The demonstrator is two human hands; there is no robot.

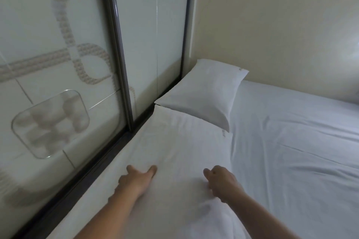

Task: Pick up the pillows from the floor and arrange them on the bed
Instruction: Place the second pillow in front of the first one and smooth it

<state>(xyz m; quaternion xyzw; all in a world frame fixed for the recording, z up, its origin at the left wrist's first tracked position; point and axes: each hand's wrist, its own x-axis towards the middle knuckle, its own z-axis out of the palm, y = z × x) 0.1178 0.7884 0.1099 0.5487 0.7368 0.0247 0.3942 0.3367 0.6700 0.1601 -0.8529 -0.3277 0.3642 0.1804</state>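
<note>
A white pillow (202,95) lies flat in the far corner of the bed (291,151), against the wall and the wardrobe door. A second white pillow (182,147) lies in front of it along the bed's left edge, its far end tucked under the first one's near edge. My left hand (138,178) rests flat on this near pillow, fingers spread. My right hand (221,182) sits on the same pillow further right, fingers curled into the creased fabric.
A sliding wardrobe with frosted glass doors (58,83) and a dark frame (120,64) runs close along the bed's left side. A cream wall (281,25) stands behind the bed. White sheet stretches to the right.
</note>
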